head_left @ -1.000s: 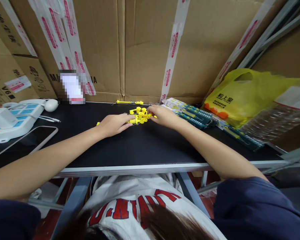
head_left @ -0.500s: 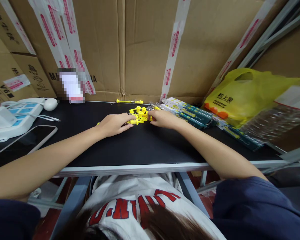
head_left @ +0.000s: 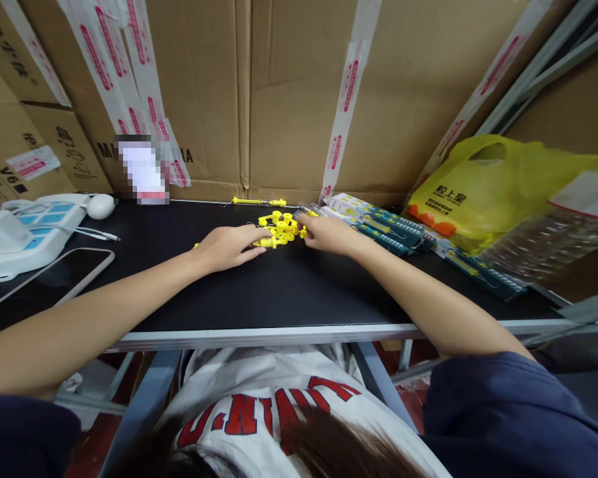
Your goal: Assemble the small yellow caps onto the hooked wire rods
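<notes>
Several small yellow plastic parts [head_left: 280, 226] lie in a heap on the black tabletop [head_left: 279, 292], between my two hands. My left hand [head_left: 232, 245] rests at the heap's left side, its thumb and fingers closed around a yellow piece. At the right side, my right hand [head_left: 323, 232] has its fingers curled down against the yellow parts; what is between its fingertips is too small to make out. Clear tubes [head_left: 309, 208] lie just behind that hand. A yellow tool with a thin hook [head_left: 259, 202] lies behind the heap, along the back edge.
Green and white packages [head_left: 379, 222] lie to the right, beside a yellow plastic bag [head_left: 458, 189] and a clear container [head_left: 548, 239]. At left are a power strip [head_left: 54, 232] and a phone [head_left: 44, 285]. Cardboard boxes [head_left: 289, 99] stand behind the table.
My right hand has shifted very slightly right, showing a little more of the yellow parts. My left hand has stayed in place.
</notes>
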A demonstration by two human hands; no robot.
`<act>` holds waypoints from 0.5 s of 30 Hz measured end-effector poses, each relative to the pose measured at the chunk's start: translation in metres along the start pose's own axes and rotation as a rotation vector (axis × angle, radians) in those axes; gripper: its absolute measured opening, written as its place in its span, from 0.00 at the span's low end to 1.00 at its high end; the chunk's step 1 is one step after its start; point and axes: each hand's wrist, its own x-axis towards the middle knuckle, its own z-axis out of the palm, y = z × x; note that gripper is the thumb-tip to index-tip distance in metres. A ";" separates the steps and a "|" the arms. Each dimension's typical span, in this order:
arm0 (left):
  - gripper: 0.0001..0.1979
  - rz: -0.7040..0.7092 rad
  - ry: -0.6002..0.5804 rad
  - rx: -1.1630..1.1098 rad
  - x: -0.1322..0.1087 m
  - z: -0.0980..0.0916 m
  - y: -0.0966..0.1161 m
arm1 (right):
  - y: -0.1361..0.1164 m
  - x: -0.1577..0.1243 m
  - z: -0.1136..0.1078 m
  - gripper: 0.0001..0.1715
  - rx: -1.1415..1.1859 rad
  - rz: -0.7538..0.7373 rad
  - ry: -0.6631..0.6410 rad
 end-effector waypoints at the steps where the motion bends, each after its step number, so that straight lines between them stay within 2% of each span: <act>1: 0.22 0.000 0.001 -0.002 0.000 0.000 0.000 | 0.000 0.000 0.000 0.19 -0.017 0.017 0.006; 4: 0.22 0.002 -0.002 -0.008 0.000 0.000 0.000 | 0.003 0.002 0.003 0.17 -0.055 0.041 -0.010; 11: 0.22 0.003 0.006 -0.010 0.001 0.001 -0.001 | 0.005 0.005 0.007 0.10 -0.052 -0.016 -0.027; 15: 0.18 -0.016 -0.005 -0.033 0.001 -0.001 0.001 | -0.001 0.001 0.002 0.13 -0.065 0.007 -0.019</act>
